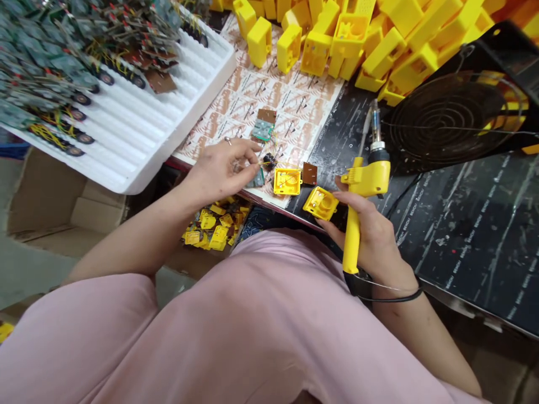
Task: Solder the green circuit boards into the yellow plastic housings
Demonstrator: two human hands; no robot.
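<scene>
My right hand (370,224) is wrapped around a yellow soldering gun (352,238), its metal tip pointing away from me. The thumb and fingertips of that hand also touch a small open yellow plastic case (320,203) at the table edge. My left hand (227,168) is closed in a pinch at thin yellow wires (265,163) beside a small black round part (269,161). Partly under its fingers lies a green circuit board (256,179). Another open yellow case (287,182) sits between my hands, with a brown board piece (310,173) against its right side.
A green and brown circuit board (264,126) lies beyond my left hand. To the left, a white foam tray (168,120) carries many wired boards. Yellow cases (320,45) are piled at the back. A black fan (455,115) stands right. Below the edge is a box of yellow parts (217,227).
</scene>
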